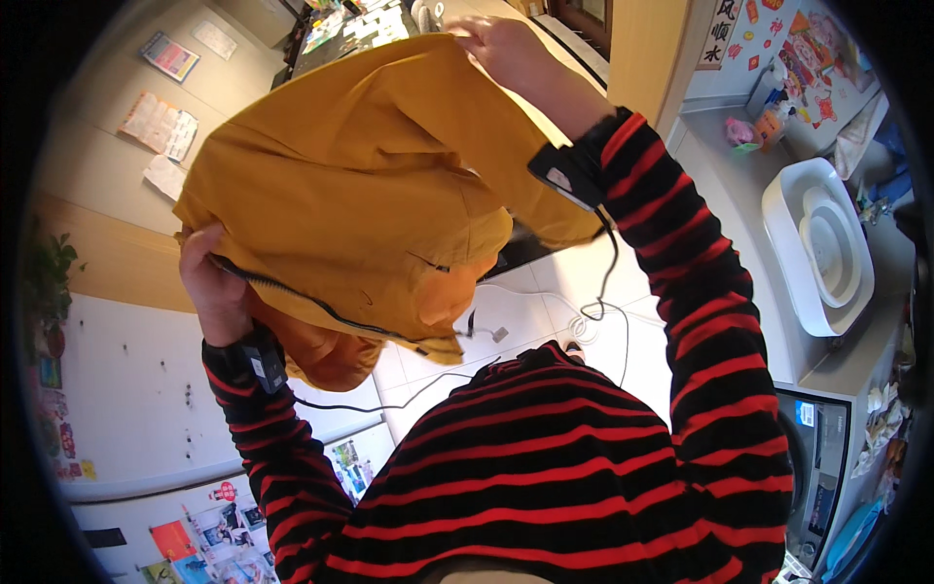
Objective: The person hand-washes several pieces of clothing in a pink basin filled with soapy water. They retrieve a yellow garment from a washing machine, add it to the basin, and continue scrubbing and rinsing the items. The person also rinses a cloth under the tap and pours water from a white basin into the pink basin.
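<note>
A mustard-yellow zip jacket (pixel 328 160) hangs spread in the air between my two hands. My left hand (pixel 211 281) grips its edge near the dark zipper (pixel 314 301). At the far top, my right hand (pixel 496 47) pinches the jacket's upper edge, fingertips partly blurred. One sleeve (pixel 540 197) drops from there beside my right forearm. Below my left hand, an orange-brown fold of the garment (pixel 336 358) sags down. Each wrist carries a small black device, one on the left (pixel 265 367) and one on the right (pixel 565 177), with a dark cable running from it.
A white basin (pixel 792 270) holding a smaller round one stands on the right-hand counter (pixel 737 190). Beneath the counter is a front-loading washing machine (pixel 824 474). Loose white cable (pixel 584 321) lies on the tiled floor. A fridge (pixel 139 387) covered with photos and magnets stands at left.
</note>
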A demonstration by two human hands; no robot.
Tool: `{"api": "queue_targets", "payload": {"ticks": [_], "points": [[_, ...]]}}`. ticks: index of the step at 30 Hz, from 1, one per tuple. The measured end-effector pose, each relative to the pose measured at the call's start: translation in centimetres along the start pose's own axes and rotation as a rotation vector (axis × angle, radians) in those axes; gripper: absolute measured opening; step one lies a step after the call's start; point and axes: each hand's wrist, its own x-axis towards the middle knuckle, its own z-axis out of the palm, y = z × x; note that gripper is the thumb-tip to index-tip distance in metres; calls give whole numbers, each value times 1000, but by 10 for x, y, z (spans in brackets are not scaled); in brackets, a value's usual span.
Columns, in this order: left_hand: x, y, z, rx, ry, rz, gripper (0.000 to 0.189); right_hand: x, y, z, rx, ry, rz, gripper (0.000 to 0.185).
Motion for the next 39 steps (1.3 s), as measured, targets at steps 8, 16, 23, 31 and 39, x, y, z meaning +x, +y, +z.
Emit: {"api": "queue_targets", "payload": {"ticks": [8, 16, 23, 31, 39], "points": [[6, -11, -11, -401, -9, -203, 54, -125, -92, 39, 995, -471, 30, 13], [1, -1, 28, -422, -87, -179, 54, -209, -107, 170, 1094, -153, 535, 24], [7, -16, 15, 288, -180, 393, 43, -211, -100, 161, 1516, -650, 710, 15], [-28, -27, 78, 674, -214, 754, 25, -241, -126, 186, 1045, -1212, 499, 40], [-79, -32, 132, -353, -46, -161, 44, -238, -164, 200, 1200, -1101, 486, 40]]}}
